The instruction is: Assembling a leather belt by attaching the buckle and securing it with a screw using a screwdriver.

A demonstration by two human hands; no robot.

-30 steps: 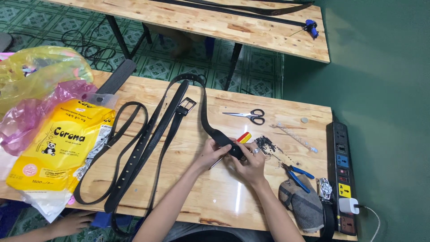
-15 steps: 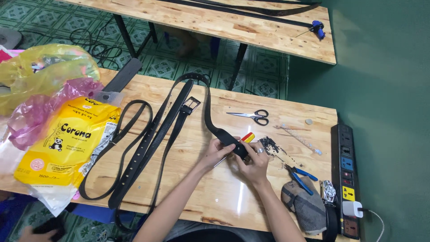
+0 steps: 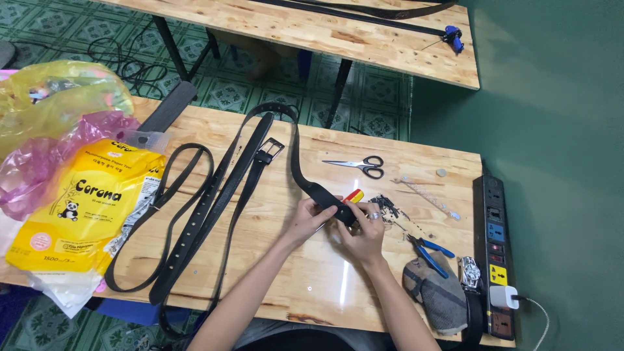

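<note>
My left hand (image 3: 309,218) and my right hand (image 3: 361,229) meet at the middle of the wooden table (image 3: 273,273), both gripping the end of a black leather belt (image 3: 305,182). The belt runs from my fingers up and left in a curve toward the table's far edge. A small red and yellow object (image 3: 354,195) shows just above my fingers at the belt end; which hand holds it I cannot tell. A ring sits on a finger of my right hand.
Several more black belts (image 3: 201,208) lie left of my hands, one with a metal buckle (image 3: 268,151). Scissors (image 3: 359,165), blue-handled pliers (image 3: 429,248), a grey cloth (image 3: 439,292), a wristwatch (image 3: 470,273) and a power strip (image 3: 495,247) lie right. Yellow packet (image 3: 84,208) and plastic bags (image 3: 52,123) at left. Second table (image 3: 312,29) behind.
My hands have kept their hold on the belt end, shifting only slightly. The view has drifted a little to the left.
</note>
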